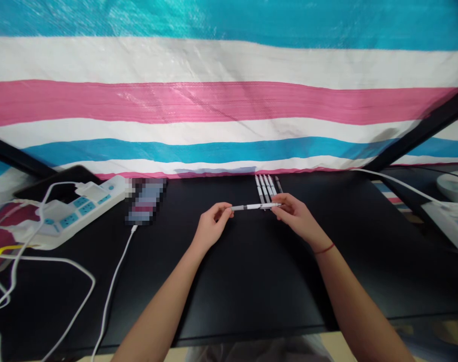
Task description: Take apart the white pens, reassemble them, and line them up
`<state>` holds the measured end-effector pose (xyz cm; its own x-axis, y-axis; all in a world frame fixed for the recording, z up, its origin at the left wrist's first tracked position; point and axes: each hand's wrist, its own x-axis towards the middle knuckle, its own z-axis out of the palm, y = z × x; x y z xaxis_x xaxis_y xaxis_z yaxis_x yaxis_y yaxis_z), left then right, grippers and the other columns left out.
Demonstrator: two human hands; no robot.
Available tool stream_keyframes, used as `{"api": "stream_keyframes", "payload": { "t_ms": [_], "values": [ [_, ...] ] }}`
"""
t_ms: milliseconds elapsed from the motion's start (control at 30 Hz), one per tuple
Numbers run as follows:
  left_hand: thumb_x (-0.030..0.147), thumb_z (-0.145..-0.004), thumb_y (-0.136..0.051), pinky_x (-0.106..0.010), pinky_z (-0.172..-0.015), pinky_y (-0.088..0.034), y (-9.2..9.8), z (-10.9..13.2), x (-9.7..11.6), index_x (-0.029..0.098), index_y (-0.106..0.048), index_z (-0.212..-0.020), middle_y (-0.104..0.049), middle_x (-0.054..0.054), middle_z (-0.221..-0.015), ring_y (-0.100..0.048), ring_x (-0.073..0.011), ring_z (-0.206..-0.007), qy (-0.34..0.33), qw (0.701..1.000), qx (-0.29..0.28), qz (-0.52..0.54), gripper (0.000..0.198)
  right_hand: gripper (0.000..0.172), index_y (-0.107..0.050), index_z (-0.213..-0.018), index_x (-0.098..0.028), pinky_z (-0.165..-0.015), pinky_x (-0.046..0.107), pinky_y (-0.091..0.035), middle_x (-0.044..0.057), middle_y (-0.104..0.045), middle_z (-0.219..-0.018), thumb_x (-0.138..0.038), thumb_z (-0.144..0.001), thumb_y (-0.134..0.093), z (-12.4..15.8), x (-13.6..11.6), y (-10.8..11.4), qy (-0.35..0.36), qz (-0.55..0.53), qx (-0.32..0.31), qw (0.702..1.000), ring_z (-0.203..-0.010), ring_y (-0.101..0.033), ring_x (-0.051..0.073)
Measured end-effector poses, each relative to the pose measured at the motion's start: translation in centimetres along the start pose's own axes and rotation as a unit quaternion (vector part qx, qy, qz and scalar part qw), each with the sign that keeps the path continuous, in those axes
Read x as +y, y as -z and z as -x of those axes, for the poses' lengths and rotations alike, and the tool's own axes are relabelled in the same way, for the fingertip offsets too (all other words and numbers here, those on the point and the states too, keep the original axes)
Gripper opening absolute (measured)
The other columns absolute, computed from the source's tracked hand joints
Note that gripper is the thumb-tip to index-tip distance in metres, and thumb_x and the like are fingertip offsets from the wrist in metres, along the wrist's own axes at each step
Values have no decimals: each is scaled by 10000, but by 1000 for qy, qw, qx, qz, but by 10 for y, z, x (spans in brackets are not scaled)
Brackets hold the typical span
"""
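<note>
— What do we have in our hands?

— We hold a slim white pen with a dark band (pixel 256 206) level above the black worktop (pixel 251 281). Our left hand (pixel 210 229) pinches its left end, fingers (pixel 224 211) closed on the tip. Our right hand (pixel 295 215) grips the other end, fingers closed around the barrel, and a thin red string bracelet (pixel 324 249) sits on that wrist.

— And just behind the pen?

— A row of similar white pens (pixel 266 186) lies side by side on the worktop, close to the striped pink, white and blue tarpaulin (pixel 229 100) that hangs at the back. The held pen crosses just in front of their near ends; we cannot tell whether it touches them.

— What lies off to the left?

— A white power strip with blue sockets (pixel 78 208) rests near the left edge, with white cables (pixel 63 271) trailing from it. A phone (pixel 146 201), blurred, lies beside it with a white charging cable (pixel 116 281) plugged in. A second white power strip (pixel 451 221) sits far right, well apart from our hands.
</note>
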<state>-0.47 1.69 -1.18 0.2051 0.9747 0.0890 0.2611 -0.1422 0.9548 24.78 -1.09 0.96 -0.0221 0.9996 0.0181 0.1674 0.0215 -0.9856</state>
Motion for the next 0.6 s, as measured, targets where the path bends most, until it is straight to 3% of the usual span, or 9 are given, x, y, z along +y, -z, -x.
{"api": "stream_keyframes", "payload": {
  "t_ms": [233,600],
  "values": [
    [401,-847,-552,-305,-760,-522,2,-3,-5,181,-623,-992,-694,-44,-827,-667,-173,-797,4,1000,20,13,273,265,-616,-976,-191,-490,243,-361,-27,-531,-621,-384,-794,-633,0,-1,7,-6,3,48,999,-529,-465,108],
    [388,-828,-569,-319,-758,-530,6,-5,-4,175,-607,-980,-671,-48,-838,-666,-176,-797,18,998,40,42,265,271,-620,-967,-196,-453,235,-324,-35,-533,-580,-395,-784,-637,-2,1,17,0,-22,110,994,-481,-437,100]
  ]
}}
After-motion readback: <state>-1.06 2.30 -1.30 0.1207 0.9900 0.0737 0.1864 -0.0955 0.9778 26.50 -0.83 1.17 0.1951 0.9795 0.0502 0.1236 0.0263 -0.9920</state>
